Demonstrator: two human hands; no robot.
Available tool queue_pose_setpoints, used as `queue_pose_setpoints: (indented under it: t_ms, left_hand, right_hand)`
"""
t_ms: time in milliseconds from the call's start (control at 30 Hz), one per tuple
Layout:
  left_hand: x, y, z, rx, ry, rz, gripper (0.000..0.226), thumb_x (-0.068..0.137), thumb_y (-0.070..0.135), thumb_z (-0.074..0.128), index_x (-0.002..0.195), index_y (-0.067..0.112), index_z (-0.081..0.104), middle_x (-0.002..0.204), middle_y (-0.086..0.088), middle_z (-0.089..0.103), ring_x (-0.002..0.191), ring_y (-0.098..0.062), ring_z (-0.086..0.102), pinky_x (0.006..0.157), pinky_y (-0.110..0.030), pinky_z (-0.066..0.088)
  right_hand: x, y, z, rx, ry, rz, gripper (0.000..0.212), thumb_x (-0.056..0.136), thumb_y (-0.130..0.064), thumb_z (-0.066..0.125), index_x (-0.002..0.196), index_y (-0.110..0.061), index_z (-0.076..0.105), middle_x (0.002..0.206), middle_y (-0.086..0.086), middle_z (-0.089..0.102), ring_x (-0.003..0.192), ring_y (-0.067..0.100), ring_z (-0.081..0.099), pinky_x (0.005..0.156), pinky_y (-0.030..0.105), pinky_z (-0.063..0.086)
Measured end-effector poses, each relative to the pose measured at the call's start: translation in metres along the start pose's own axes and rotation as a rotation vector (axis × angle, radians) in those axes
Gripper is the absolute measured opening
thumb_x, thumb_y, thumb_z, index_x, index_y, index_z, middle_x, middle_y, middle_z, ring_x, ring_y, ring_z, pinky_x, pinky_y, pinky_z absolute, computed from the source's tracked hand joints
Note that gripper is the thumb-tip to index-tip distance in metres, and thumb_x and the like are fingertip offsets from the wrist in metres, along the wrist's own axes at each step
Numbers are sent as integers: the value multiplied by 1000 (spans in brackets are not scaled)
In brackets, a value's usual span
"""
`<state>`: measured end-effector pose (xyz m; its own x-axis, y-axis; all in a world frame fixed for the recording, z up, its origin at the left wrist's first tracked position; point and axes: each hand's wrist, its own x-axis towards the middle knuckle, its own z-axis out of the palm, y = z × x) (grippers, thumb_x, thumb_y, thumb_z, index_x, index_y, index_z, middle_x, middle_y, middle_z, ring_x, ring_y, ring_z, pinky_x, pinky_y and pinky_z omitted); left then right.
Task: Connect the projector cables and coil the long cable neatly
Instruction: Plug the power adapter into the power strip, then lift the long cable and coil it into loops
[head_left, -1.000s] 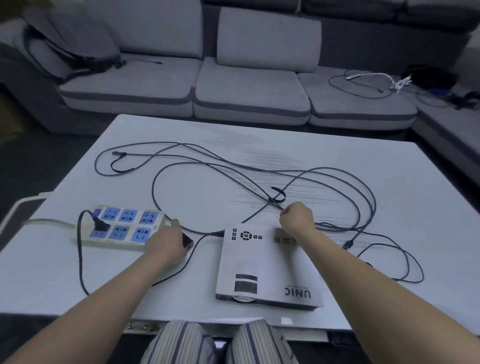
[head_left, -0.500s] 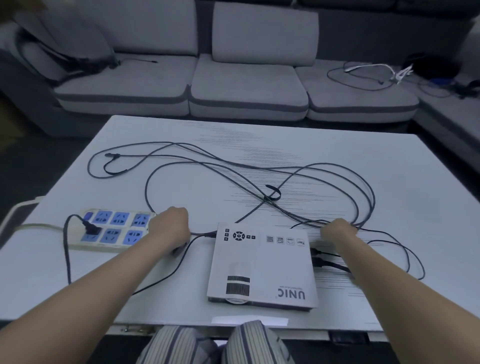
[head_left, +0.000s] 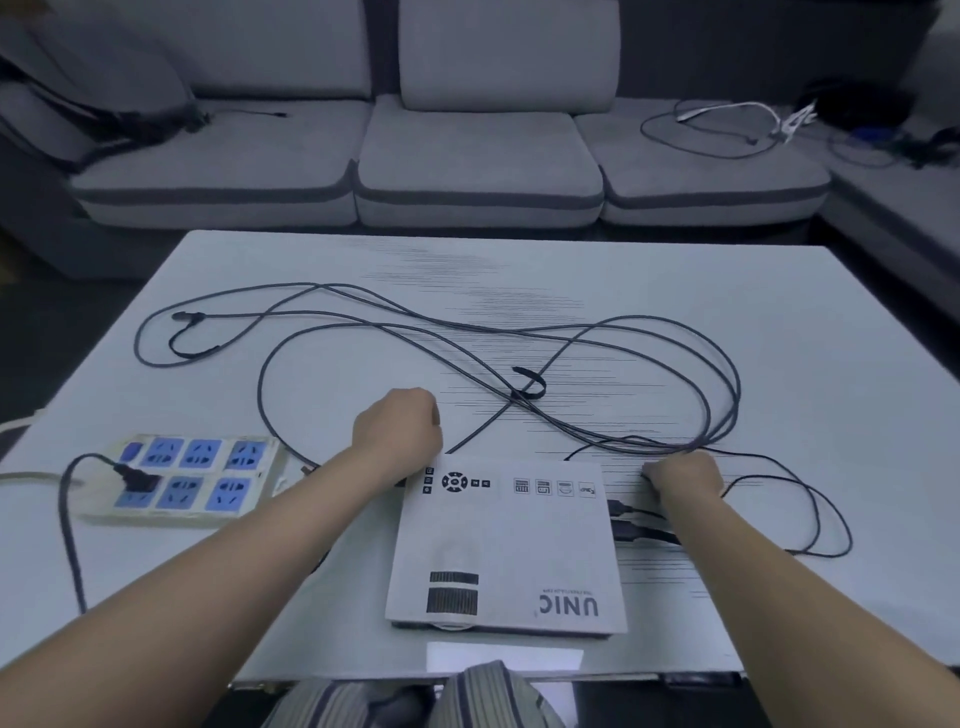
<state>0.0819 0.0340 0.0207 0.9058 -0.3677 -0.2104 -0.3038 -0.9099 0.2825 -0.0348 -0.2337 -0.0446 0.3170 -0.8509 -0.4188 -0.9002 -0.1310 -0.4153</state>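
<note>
dim, bluish cast | soft focus | wide-angle bending at edges

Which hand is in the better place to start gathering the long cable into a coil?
Probably the right hand. It sits at the projector's right side, where several strands of the long cable bunch together. The left hand is at the projector's far left corner, with only one strand nearby.

White table (head_left: 779, 312) bears projector (head_left: 506, 551), cable (head_left: 363, 322), power strip (head_left: 187, 480).
</note>
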Motion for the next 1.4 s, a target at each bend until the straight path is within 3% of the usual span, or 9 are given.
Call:
queue_pose_setpoints:
  t_ms: [167, 267, 367, 600, 833, 967, 1100, 1267, 1400]
  left_hand:
    - [5, 11, -1, -38, 9, 23, 22, 86, 13, 45, 97, 19, 63, 104, -2, 66, 95, -26, 61, 72, -27, 45]
    - [2, 14, -5, -54, 5, 28, 22, 87, 12, 45, 97, 19, 64, 105, -2, 66, 96, -26, 61, 74, -29, 47]
    - [-3, 18, -9, -80, -6, 31, 22, 87, 12, 45, 97, 19, 63, 107, -1, 65, 97, -25, 61, 76, -30, 48]
    - [-30, 26, -45, -159, -53, 155, 39, 88, 16, 52, 126, 17, 48, 120, -5, 59, 106, -24, 55, 87, -33, 47]
    - [-68, 39, -111, -187, 226, 191, 94, 85, -2, 52, 150, 26, -10, 151, -14, 13, 111, -31, 48, 78, -34, 46]
    - [-85, 41, -151, 40, 410, 155, 92, 78, -4, 56, 149, 33, 11, 155, -12, -17, 139, -32, 13, 102, -38, 35]
    - [-100, 28, -176, 135, 355, 129, 37, 91, 14, 50, 127, 18, 53, 150, -12, 24, 137, -27, 20, 105, -37, 29]
    - [-123, 2, -198, -284, 323, 2, 27, 93, 9, 37, 93, 3, 64, 106, -16, 62, 96, -33, 55, 79, -33, 45]
    - [-145, 8, -236, -227, 501, 112, 24, 97, 9, 32, 98, 2, 55, 106, -23, 58, 93, -37, 54, 77, -39, 41]
  right_hand:
    - [5, -6, -3, 122, -24, 120, 55, 86, -6, 60, 132, 12, 37, 125, 20, 53, 113, 28, 55, 76, 27, 43]
    - [-2, -14, -4, 203, 9, 5, 30, 83, -2, 56, 112, 8, 56, 94, 17, 59, 90, 30, 57, 69, 27, 40]
    - [-18, -28, -6, 228, 45, -202, 12, 86, -1, 50, 94, -6, 58, 93, 14, 60, 85, 29, 55, 69, 27, 39]
    - [-79, -72, -27, 151, -56, -577, 22, 81, 3, 48, 72, -15, 58, 72, 6, 58, 72, 25, 50, 66, 26, 39]
    - [-151, -108, -70, -70, -29, -922, 19, 84, -5, 52, 71, -16, 58, 70, 2, 57, 71, 23, 48, 60, 27, 35]
    - [-190, -122, -103, -101, -36, -1124, 18, 85, -7, 56, 73, -20, 62, 70, 0, 54, 70, 21, 47, 67, 28, 43]
    - [-229, -127, -139, 87, -80, -1184, 23, 80, 0, 58, 64, -17, 58, 51, -8, 45, 51, 10, 40, 53, 21, 34]
    - [-256, -127, -181, 352, -115, -1108, 28, 80, 4, 58, 59, -15, 55, 55, 2, 47, 58, 19, 42, 56, 22, 35]
    - [-277, -132, -208, -74, 42, -1064, 24, 86, -7, 52, 63, -13, 51, 67, 10, 51, 67, 24, 46, 62, 26, 38]
